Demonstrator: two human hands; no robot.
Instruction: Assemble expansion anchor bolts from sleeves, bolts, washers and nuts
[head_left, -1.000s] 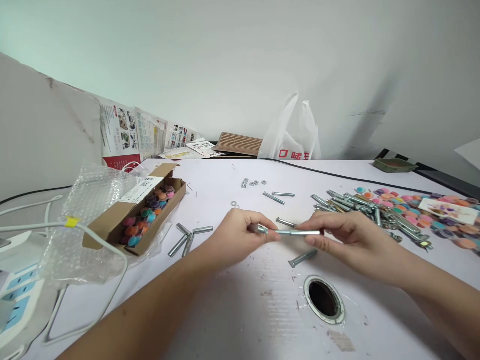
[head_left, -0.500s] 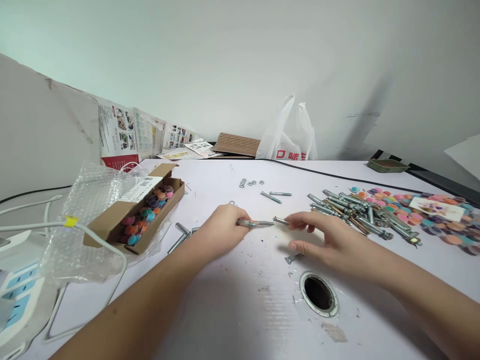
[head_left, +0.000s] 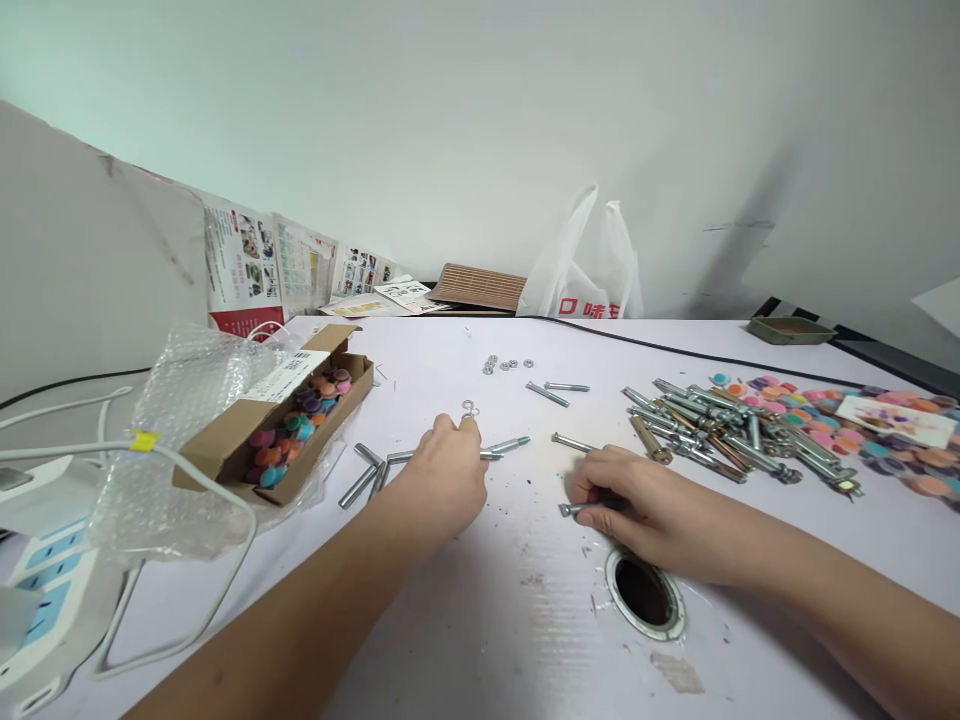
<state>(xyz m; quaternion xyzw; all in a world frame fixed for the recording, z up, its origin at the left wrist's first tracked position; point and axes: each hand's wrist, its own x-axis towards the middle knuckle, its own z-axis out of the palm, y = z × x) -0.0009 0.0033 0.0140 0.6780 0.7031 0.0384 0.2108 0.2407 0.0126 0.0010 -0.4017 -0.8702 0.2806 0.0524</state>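
My left hand (head_left: 448, 470) is closed, fingers curled down to the table beside small ring washers (head_left: 469, 408); its fingertips are hidden, so what it grips cannot be made out. Silver screw rods (head_left: 512, 444) stick out past its right side. Other metal pieces, sleeves and rods (head_left: 363, 484), lie left of the wrist. My right hand (head_left: 626, 500) closes thumb and fingers on a silver bolt (head_left: 571, 509), low over the table; its flared end points left. Another bolt (head_left: 573, 441) lies just beyond those fingers.
Several nuts (head_left: 504, 366) and two bolts (head_left: 556, 391) lie farther back. A bolt pile (head_left: 705, 425) and colourful caps (head_left: 817, 410) are on the right. An open carton (head_left: 349, 400) of caps, bubble wrap (head_left: 180, 400) and a power strip (head_left: 45, 600) occupy the left. A round hole (head_left: 645, 595) is near my right wrist.
My left hand has let go of the rod it pinched and lowered toward the washers. My right hand has come down and closed on the bolt lying below it.
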